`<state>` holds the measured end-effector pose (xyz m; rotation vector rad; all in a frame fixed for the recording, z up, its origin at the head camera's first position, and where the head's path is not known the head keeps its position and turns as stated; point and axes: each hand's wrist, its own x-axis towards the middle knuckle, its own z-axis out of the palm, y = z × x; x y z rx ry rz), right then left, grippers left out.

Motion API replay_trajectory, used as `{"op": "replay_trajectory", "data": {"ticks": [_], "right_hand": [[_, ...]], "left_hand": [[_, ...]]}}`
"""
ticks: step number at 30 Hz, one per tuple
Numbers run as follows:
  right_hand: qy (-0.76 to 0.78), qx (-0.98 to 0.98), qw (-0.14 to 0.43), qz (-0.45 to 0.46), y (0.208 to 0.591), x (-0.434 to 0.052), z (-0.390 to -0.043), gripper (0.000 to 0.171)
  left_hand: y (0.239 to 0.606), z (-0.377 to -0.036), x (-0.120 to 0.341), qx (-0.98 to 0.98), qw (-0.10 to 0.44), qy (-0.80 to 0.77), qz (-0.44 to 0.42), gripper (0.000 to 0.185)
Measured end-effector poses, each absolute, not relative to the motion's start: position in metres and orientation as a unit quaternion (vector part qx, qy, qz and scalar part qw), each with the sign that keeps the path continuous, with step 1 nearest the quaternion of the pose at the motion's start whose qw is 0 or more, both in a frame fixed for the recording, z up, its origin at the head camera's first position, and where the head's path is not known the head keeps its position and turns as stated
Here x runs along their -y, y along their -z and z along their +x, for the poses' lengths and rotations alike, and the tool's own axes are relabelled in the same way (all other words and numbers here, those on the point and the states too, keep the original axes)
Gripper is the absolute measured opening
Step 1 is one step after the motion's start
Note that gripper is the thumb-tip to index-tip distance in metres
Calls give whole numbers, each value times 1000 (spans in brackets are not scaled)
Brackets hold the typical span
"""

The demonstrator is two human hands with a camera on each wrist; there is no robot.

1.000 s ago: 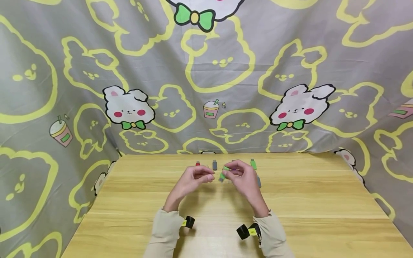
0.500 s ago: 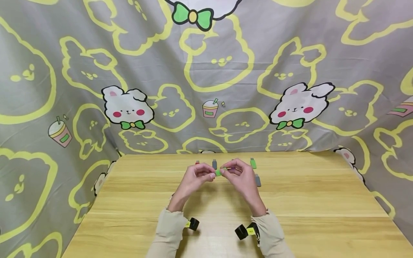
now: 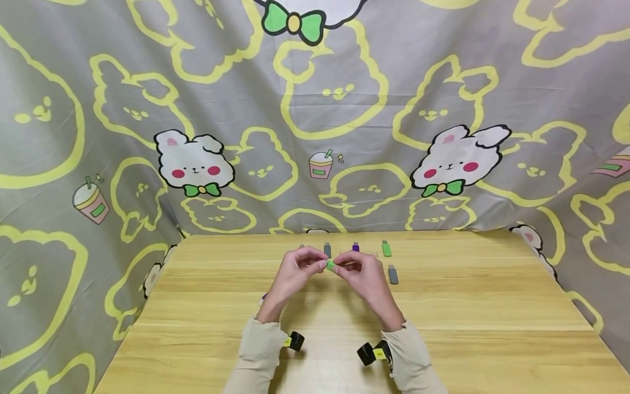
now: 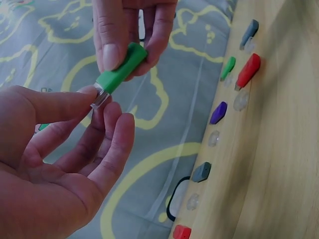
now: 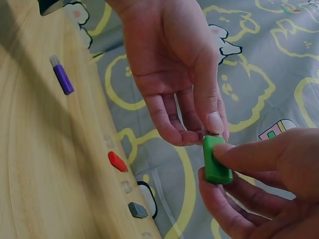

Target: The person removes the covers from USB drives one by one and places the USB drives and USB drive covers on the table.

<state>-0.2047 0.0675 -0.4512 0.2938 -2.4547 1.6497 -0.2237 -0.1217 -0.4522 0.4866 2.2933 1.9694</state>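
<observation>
A green USB flash drive (image 3: 330, 265) is held up between both hands over the table. My right hand (image 3: 361, 273) pinches its green body between thumb and fingers. At the drive's metal plug end, my left hand (image 3: 297, 268) pinches a clear cap (image 4: 99, 101) with thumb and forefinger. In the left wrist view the cap sits over the plug, and the other left fingers extend below it. From the right wrist view, the green body (image 5: 217, 162) shows broadside, and the left fingertips largely hide the plug end.
Toward the table's (image 3: 467, 306) back edge lie a grey drive (image 3: 327, 249), a purple drive (image 3: 355, 247) and another green drive (image 3: 386, 249). A second grey drive (image 3: 392, 274) lies nearer. Red drives (image 4: 249, 69) and clear caps (image 4: 214, 138) lie among them. Another purple drive (image 5: 62, 77) is beside the left wrist.
The right hand has moved left with the green flash drive and turned its plug end toward the left hand. The left hand, apart from it earlier, now pinches that end.
</observation>
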Motion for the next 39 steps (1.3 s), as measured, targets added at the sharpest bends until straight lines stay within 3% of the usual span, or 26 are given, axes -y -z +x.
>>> {"op": "replay_trajectory", "data": {"ticks": [39], "right_hand": [[-523,847,24,91,441,-67,-197,9]], "left_hand": [[451,-221,121,-756,44,-635,149,10]]}}
